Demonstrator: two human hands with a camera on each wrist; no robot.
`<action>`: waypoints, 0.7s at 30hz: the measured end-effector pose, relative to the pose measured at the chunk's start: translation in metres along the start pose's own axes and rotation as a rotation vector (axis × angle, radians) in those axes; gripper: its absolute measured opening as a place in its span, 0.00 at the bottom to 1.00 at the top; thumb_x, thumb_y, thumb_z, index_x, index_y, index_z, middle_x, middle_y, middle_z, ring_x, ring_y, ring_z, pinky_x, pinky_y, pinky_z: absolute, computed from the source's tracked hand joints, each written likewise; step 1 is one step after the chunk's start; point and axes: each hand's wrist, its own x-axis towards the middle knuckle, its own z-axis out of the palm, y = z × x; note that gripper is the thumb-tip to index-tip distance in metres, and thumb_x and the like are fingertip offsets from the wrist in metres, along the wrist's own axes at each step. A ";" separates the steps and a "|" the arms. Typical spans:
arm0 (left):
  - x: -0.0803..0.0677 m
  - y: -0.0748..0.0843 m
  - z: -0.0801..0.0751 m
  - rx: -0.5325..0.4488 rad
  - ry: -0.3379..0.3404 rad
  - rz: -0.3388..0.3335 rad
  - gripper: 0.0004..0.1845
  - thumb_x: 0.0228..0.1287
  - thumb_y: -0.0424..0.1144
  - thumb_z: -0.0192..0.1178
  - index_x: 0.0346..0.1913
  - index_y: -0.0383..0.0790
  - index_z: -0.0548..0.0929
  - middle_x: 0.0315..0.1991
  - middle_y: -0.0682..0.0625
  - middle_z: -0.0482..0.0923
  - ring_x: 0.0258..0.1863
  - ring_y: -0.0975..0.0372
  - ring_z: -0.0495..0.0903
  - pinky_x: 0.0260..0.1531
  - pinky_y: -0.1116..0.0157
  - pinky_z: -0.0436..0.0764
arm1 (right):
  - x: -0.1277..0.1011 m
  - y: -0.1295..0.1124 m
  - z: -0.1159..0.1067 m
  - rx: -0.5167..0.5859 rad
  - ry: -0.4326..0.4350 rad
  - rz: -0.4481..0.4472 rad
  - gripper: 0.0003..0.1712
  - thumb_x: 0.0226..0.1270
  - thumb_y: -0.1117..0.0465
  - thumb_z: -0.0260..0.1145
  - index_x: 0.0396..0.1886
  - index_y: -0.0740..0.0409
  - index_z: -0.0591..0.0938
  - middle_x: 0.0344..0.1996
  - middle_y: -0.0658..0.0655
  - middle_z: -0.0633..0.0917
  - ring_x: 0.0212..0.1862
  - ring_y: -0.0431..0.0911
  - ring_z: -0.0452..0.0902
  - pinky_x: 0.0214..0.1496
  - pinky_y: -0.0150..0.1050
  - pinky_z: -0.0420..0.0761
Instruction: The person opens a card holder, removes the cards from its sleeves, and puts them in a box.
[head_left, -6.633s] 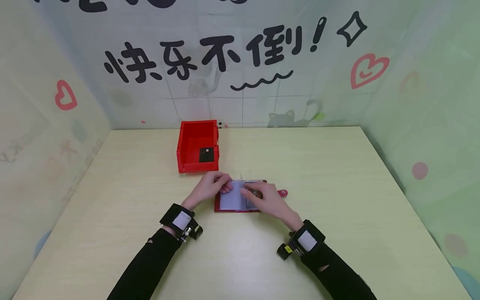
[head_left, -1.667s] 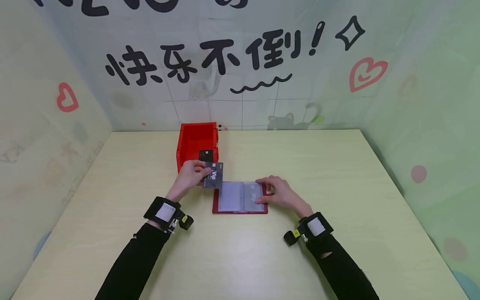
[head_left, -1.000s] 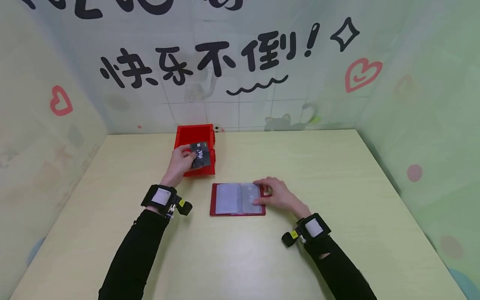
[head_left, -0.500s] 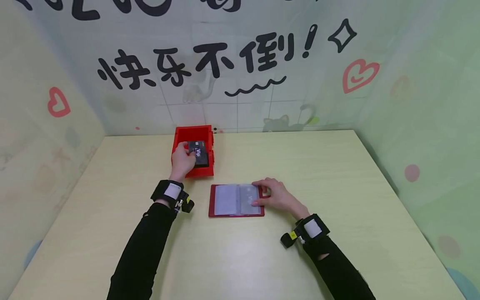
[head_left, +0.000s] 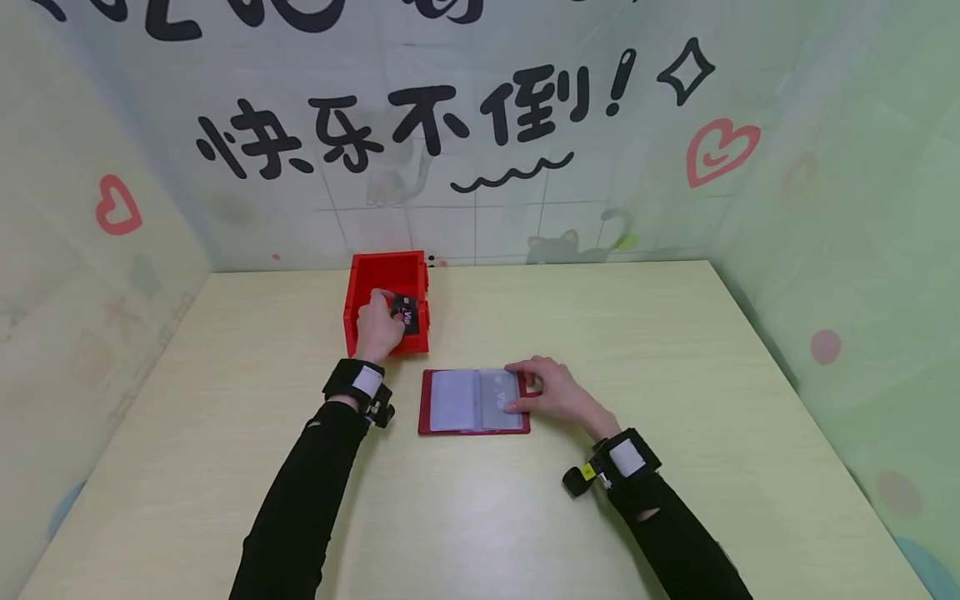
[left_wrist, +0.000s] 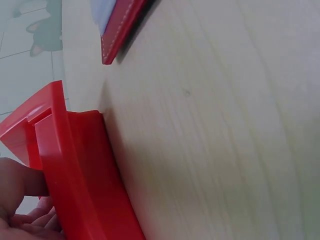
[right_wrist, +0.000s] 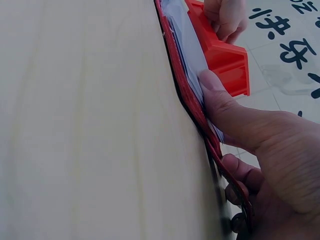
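A red bin (head_left: 360, 287) stands at the back of the table. My left hand (head_left: 384, 315) reaches into it and pinches a dark VIP card (head_left: 408, 315) low inside. In the left wrist view only the bin's outer wall (left_wrist: 80, 170) and my fingers (left_wrist: 20, 200) show; the card is hidden there. An open red card holder (head_left: 472, 402) with clear sleeves lies in front of the bin. My right hand (head_left: 528, 387) rests on its right page, with the thumb (right_wrist: 225, 107) pressing the sleeves (right_wrist: 182, 45) flat.
The pale wooden table (head_left: 675, 350) is walled on three sides by decorated panels. The bin (right_wrist: 227, 57) sits just behind the holder's left half. The holder's corner (left_wrist: 117, 30) lies close to the bin's front.
My left hand has carried the VIP card from beside the holder into the red bin and lowered it. My right hand has stayed on the holder's right page.
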 end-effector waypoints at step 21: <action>-0.006 0.006 0.011 0.271 -0.026 -0.001 0.11 0.69 0.35 0.58 0.47 0.32 0.84 0.40 0.36 0.82 0.39 0.49 0.76 0.39 0.53 0.82 | 0.001 0.003 0.000 -0.011 0.012 -0.036 0.39 0.56 0.48 0.78 0.66 0.54 0.78 0.39 0.54 0.76 0.48 0.48 0.68 0.46 0.42 0.62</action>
